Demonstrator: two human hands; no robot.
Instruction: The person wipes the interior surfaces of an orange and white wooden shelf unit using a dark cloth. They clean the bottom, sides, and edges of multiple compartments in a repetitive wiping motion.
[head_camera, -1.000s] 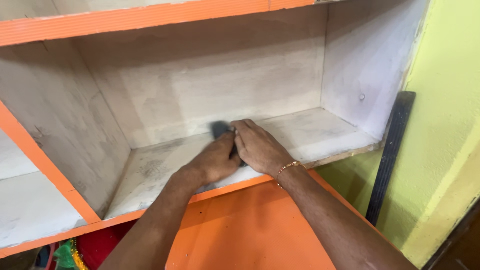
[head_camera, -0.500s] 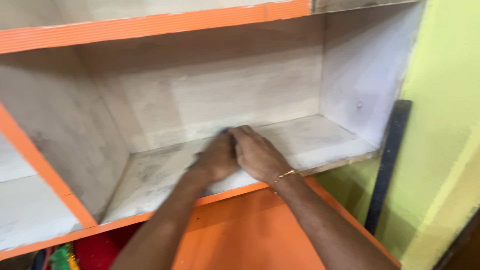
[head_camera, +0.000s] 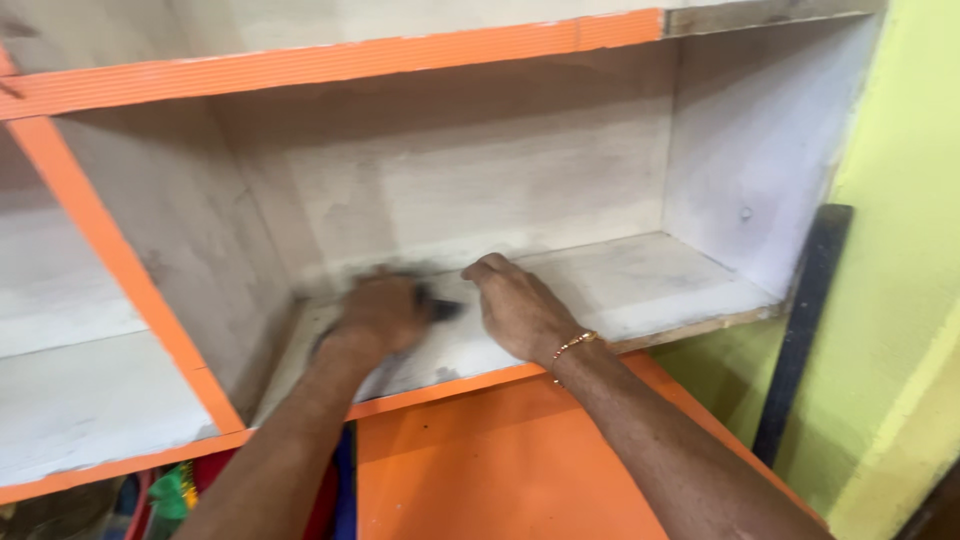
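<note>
at the centre of the frame the left hand (head_camera: 385, 315) is curled down over a small dark pad (head_camera: 440, 306), pressing it onto the whitish shelf board (head_camera: 640, 285); motion blur hides the fingers. just right of it, the right hand (head_camera: 520, 305) lies flat on the board, fingers loosely bent, holding nothing, a gold bracelet (head_camera: 572, 347) at its wrist. an orange edge strip (head_camera: 450, 385) runs below.

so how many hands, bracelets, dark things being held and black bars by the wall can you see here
hands: 2, left hand and right hand
bracelets: 1, gold bracelet on the right wrist
dark object: 1, dark object under the left hand, blurred
black bars: 1, black bar against the green wall
total: 5
</note>
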